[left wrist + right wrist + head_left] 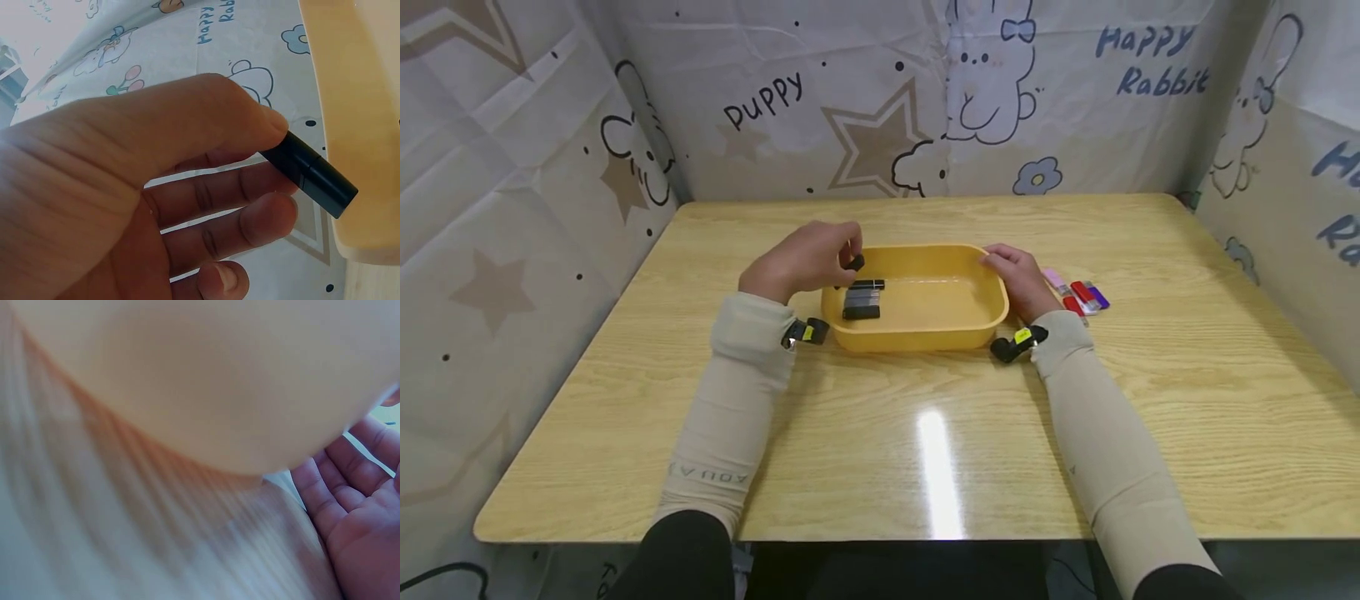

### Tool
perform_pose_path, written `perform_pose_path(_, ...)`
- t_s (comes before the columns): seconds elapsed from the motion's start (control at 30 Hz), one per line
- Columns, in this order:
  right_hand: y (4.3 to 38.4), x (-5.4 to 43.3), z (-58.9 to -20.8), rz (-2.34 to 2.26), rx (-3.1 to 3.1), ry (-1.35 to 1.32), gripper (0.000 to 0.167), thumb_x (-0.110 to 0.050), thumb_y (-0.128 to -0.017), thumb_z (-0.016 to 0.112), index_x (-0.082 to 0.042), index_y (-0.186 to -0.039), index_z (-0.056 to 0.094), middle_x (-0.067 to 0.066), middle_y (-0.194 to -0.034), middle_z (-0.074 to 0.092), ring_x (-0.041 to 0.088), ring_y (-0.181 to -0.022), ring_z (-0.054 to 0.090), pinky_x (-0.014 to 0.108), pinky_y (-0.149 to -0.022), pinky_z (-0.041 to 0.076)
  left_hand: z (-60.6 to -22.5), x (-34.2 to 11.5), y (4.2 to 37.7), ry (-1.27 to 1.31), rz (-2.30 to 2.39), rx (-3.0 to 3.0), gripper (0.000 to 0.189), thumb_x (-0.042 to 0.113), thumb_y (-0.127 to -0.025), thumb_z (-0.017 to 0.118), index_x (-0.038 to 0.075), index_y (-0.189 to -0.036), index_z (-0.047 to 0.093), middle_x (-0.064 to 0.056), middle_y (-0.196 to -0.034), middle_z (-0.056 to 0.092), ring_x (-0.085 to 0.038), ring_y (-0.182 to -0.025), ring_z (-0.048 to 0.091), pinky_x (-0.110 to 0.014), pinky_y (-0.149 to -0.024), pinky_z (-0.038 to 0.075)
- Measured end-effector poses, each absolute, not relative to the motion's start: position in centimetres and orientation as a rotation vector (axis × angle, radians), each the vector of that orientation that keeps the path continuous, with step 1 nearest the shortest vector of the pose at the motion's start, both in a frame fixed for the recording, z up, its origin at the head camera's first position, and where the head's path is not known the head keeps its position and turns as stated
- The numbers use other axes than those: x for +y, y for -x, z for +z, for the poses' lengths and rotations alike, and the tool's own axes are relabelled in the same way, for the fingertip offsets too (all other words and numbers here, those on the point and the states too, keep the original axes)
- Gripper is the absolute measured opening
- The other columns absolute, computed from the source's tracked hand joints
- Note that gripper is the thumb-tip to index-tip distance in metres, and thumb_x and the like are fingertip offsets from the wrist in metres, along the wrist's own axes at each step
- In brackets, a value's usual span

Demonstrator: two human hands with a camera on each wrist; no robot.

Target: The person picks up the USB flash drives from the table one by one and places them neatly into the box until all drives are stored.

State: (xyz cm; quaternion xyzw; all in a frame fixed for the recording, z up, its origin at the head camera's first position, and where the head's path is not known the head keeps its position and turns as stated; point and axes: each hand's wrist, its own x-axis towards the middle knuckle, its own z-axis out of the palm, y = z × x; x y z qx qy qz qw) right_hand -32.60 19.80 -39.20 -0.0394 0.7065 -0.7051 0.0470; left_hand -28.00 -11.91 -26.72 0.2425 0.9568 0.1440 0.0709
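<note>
My left hand (805, 260) is above the left end of a yellow plastic tray (917, 340). Between thumb and fingers it pinches a small black capped tube (312, 174), square-ended with a seam across it; in the left wrist view it slants down beside the tray wall. Inside the tray, at the left, several black and grey sticks (861, 312) lie side by side. My right hand (1021, 279) grips the tray's right rim, thumb over the edge and fingers outside. In the right wrist view the tray's wall (206, 387) fills the top, blurred.
Just right of my right hand, several small red, pink and purple pieces (1084, 293) with silvery parts lie on the wooden table (865, 450). A printed cloth (760, 158) hangs behind the table and along both sides.
</note>
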Motion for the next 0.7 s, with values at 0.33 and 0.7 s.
perform_pose_path(0.33,32.4,19.4,-39.2,-2.117,2.190,0.083,0.033,-0.019,-0.094,0.056,-0.001,-0.121,0.060,0.011,-0.111,0.062,0.016,-0.088,0.062,0.023,-0.073,0.053,-27.2,-11.6,27.8,-0.783,0.407,2.863,0.027,0.013,-0.086,0.067,0.009,-0.108,0.054,-0.007,-0.096,0.059,-0.023,-0.084,0.052,-0.035,-0.077,0.044)
perform_pose_path(0.7,32.4,19.3,-39.0,-2.098,2.187,0.076,0.033,-0.021,-0.094,0.056,-0.002,-0.121,0.059,0.011,-0.113,0.061,0.017,-0.092,0.061,0.023,-0.075,0.053,-27.9,-11.2,28.0,-0.774,0.402,2.802,0.033,0.013,-0.087,0.068,0.011,-0.116,0.052,-0.007,-0.097,0.059,-0.023,-0.084,0.053,-0.034,-0.075,0.045)
